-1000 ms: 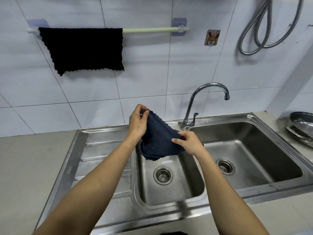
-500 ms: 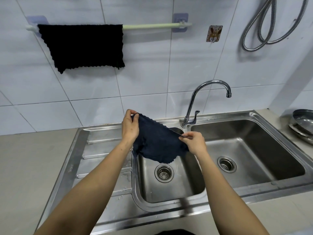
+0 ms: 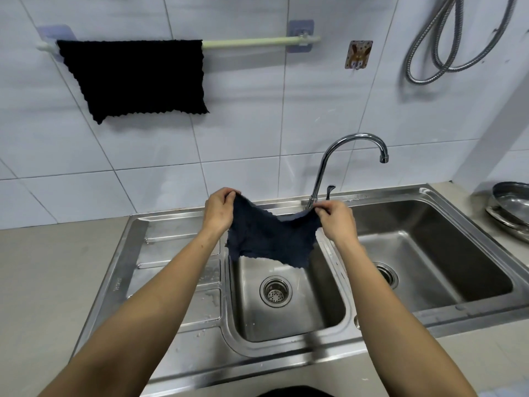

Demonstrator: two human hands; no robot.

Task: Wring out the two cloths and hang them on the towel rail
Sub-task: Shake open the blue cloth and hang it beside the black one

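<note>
Pinching a blue cloth (image 3: pixel 272 239) by its top corners, left hand (image 3: pixel 219 210) and right hand (image 3: pixel 336 220) apart, tap (image 3: pixel 337 156) just behind right hand, small sink (image 3: pixel 329 282) below, black cloth (image 3: pixel 137 78) on rail (image 3: pixel 252 43) above left.

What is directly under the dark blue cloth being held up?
Under the dark blue cloth is the small sink basin, with its drain strainer visible. The cloth hides the basin's back wall and part of the faucet base.
</note>
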